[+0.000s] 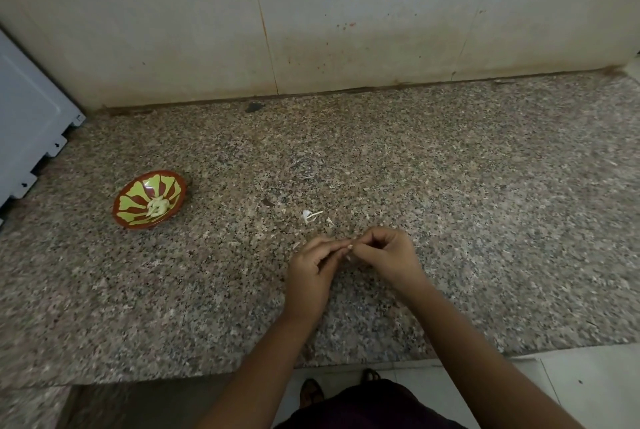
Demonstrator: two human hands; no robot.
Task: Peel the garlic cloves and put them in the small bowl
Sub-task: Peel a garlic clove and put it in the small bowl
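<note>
At the far left a white appliance [27, 117] stands at the counter's [485, 186] edge. Right of it sits the small bowl [136, 188], red with a yellow-green pattern, and in its hollow lies a little heap of peeled cloves [157, 207]. Further right, just beyond the hands, a few white peel scraps [309, 215] lie on the granite.

Next comes the left hand [311, 266], fingers curled, its grip closed in a pinch on a garlic clove [348, 245]. Only a pale sliver of the clove shows between the fingertips, so I cannot tell its long axis for certain. It appears to run left to right, from one hand to the other.

The right hand [389, 255] meets it from the other side, its grip also pinched tight on the clove's end. Whether it has skin or flesh I cannot tell.

The bowl lies well apart to the left and slightly farther from the person. The left hand is the nearer one, so it would likely carry the clove over once it is bare.
</note>
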